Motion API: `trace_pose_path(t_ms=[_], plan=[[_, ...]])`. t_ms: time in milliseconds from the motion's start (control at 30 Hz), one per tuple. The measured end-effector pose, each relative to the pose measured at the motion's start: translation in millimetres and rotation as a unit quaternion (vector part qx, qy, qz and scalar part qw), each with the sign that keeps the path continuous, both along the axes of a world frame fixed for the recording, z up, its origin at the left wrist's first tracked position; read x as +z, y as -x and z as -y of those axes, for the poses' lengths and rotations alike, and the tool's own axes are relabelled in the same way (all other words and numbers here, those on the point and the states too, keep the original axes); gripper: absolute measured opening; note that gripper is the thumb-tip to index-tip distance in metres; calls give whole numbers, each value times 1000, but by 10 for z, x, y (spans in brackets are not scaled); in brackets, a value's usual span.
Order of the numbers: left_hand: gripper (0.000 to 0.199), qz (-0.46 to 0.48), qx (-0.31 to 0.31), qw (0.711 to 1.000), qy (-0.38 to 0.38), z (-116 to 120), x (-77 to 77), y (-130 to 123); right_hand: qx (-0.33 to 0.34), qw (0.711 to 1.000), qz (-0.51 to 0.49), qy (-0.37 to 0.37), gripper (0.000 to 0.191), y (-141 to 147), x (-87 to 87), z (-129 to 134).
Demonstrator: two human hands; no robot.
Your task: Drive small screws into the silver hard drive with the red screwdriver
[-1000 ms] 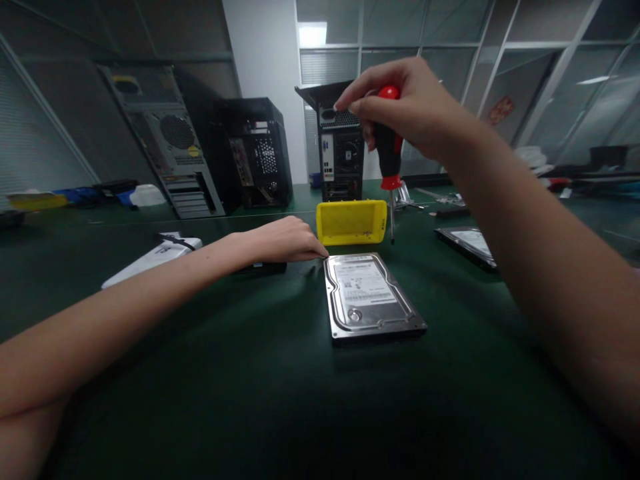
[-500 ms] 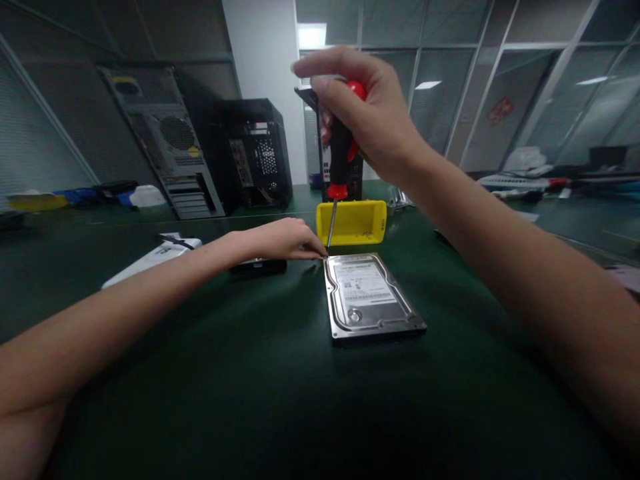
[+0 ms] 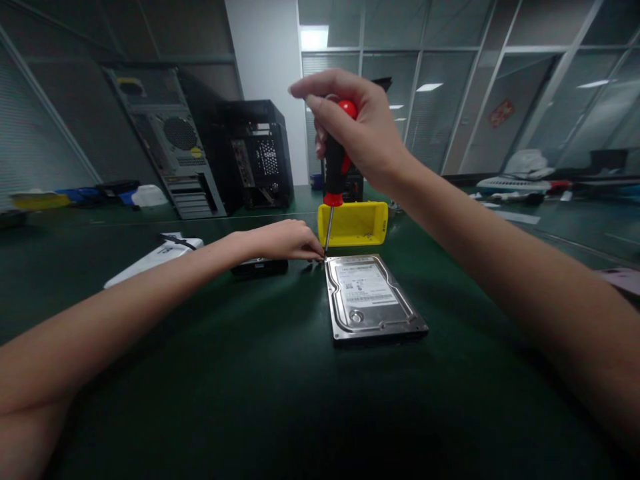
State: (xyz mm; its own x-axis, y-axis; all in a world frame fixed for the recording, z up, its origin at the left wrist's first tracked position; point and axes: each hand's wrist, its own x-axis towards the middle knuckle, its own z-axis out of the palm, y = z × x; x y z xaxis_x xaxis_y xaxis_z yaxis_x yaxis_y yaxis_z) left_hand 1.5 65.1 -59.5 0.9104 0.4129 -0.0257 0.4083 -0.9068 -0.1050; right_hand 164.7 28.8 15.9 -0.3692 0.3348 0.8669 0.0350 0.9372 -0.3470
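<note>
A silver hard drive [image 3: 367,293] with a white label lies flat on the dark green table. My right hand [image 3: 357,123] is closed around the black and red handle of a screwdriver [image 3: 336,167]. The shaft points down, tilted slightly, with its tip at the far left corner of the drive. Beside that tip, my left hand [image 3: 297,240] has its thumb and fingers pinched together at the drive's corner; what they hold, if anything, is too small to make out.
Just behind the drive stands a yellow tray [image 3: 353,223] with small bits in it. Left of it lie a dark device [image 3: 260,267], partly behind my left hand, and a white box [image 3: 150,260]. Computer cases [image 3: 187,153] rise at the back left.
My right hand has come down a little with the screwdriver, its tip shifting slightly left at the drive's corner. My left hand stays almost still.
</note>
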Motion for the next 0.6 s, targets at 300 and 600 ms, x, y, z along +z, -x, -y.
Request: trace_pose_path(t_ms=[300, 600], plan=[[22, 6, 2, 1000, 9, 3, 3, 9, -6, 1000, 4, 11, 18, 28, -25, -3], [23, -1, -7, 1000, 12, -18, -3, 14, -1, 1000, -4, 11, 15, 36, -33, 0]])
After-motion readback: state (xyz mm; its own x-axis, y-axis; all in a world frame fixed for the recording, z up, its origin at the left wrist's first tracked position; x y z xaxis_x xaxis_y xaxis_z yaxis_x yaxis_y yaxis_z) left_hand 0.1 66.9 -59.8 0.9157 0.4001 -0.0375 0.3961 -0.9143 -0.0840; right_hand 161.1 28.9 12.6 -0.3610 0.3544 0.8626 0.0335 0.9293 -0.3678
